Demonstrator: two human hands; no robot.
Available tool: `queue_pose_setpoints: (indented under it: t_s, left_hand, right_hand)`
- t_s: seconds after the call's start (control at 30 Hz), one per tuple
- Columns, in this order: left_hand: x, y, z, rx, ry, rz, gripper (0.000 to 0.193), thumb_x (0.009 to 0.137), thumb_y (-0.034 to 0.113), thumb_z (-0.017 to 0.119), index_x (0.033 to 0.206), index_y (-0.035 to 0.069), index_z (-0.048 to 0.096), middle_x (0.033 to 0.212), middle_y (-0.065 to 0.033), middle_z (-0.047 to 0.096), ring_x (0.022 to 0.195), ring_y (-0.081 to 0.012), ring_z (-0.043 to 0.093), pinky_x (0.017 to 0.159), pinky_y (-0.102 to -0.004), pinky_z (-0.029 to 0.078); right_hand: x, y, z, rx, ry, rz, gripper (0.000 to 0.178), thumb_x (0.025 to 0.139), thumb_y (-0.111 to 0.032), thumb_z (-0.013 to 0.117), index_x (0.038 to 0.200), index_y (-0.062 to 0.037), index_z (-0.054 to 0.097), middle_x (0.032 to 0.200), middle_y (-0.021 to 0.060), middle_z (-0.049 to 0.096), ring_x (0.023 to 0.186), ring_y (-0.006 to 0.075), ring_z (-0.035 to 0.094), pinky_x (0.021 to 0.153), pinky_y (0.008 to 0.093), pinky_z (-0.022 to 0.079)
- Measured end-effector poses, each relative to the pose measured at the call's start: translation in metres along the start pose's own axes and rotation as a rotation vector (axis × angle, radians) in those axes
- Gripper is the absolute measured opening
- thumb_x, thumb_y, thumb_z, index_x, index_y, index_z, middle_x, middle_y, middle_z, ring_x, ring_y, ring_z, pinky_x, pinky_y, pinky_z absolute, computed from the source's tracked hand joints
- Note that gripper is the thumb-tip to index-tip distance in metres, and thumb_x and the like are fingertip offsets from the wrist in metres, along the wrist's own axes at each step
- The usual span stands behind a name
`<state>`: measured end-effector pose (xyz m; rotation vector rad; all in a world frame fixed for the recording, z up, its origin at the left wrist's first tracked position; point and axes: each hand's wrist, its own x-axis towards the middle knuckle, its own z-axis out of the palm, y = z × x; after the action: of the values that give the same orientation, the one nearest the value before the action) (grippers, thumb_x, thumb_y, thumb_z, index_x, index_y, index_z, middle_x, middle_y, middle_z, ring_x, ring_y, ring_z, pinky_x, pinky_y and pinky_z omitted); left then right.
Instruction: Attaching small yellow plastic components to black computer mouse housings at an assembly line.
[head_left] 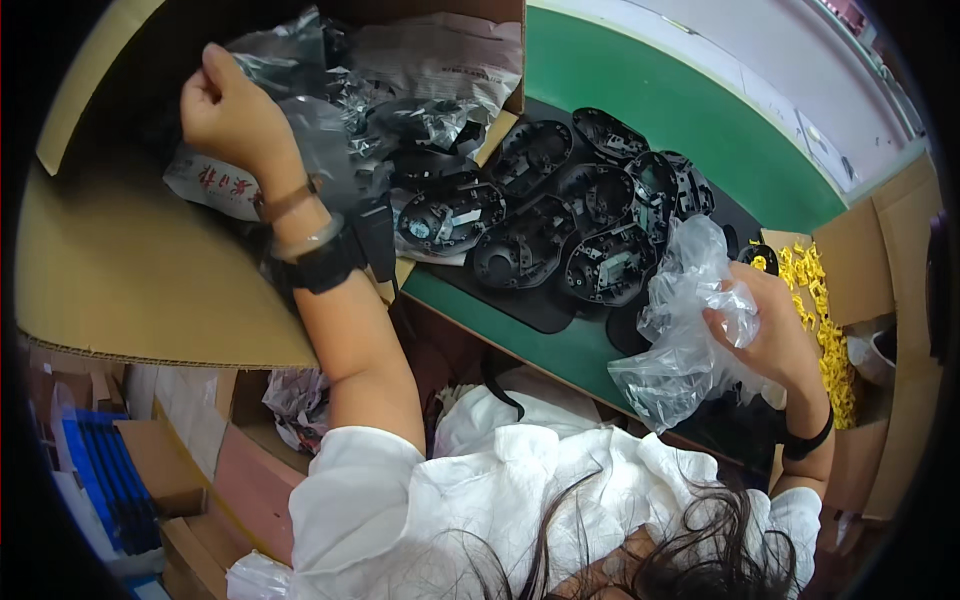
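Observation:
My right hand (772,318) grips a crumpled clear plastic bag (690,300), which hangs over the near edge of the green table. Over the large cardboard box (160,280) at the left, my left hand (232,118) is raised with its fingers curled in. What those fingers hold, if anything, is hidden. Clear plastic wrapping (290,65) lies just beside that hand, together with a printed paper sheet (215,185). Between my hands, several black plastic housings (520,240) with open insides lie in a group on a black mat (540,312).
At the right stands a cardboard box (860,240) with many small yellow parts (835,360). The green table (480,305) runs under the mat toward a pale wall. Blue folders or trays (100,470) and cardboard pieces (165,460) are low at the left.

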<state>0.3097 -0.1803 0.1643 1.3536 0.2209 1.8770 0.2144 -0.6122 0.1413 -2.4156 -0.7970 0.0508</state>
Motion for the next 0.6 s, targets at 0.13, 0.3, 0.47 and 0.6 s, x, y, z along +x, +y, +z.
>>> queue_pose_setpoints:
  t_s: [0.13,0.3,0.47,0.6]
  left_hand:
    - [0.037,-0.060,0.007,0.040,-0.482,-0.352,0.028,0.083,0.024,0.067,0.080,-0.003,0.066,0.067,0.0012,0.062,0.058,-0.0076,0.049,0.056,-0.0196,0.040]
    - [0.023,-0.039,0.077,0.034,-0.594,-0.024,0.026,0.081,0.023,0.068,0.081,-0.003,0.064,0.058,-0.0005,0.054,0.054,-0.0060,0.043,0.051,-0.0242,0.036]
    - [0.000,0.052,0.069,0.169,-0.580,0.213,0.017,0.073,0.006,0.066,0.065,0.003,0.052,0.048,-0.0053,0.051,0.044,-0.0092,0.048,0.043,-0.0276,0.037]
    - [-0.049,0.068,0.013,0.212,-1.026,0.029,0.033,0.072,0.015,0.071,0.105,0.010,0.068,0.075,-0.0025,0.066,0.062,-0.0082,0.055,0.058,-0.0247,0.043]
  right_hand:
    - [0.003,-0.008,0.000,0.019,0.031,0.030,0.015,0.072,-0.005,0.065,0.081,0.0003,0.054,0.075,0.0156,0.054,0.067,0.0341,0.052,0.062,0.0345,0.043]
    - [0.001,-0.004,-0.001,-0.001,-0.024,0.031,0.016,0.073,-0.007,0.065,0.081,0.0004,0.053,0.073,0.0157,0.053,0.064,0.0331,0.052,0.061,0.0343,0.043]
    - [-0.007,-0.008,0.000,-0.014,0.074,0.019,0.015,0.073,-0.005,0.064,0.082,0.0004,0.054,0.074,0.0161,0.053,0.066,0.0334,0.052,0.062,0.0345,0.043]
    - [-0.018,0.001,-0.003,0.000,0.087,0.018,0.015,0.072,-0.004,0.064,0.083,0.0002,0.054,0.076,0.0156,0.054,0.069,0.0353,0.054,0.063,0.0352,0.044]
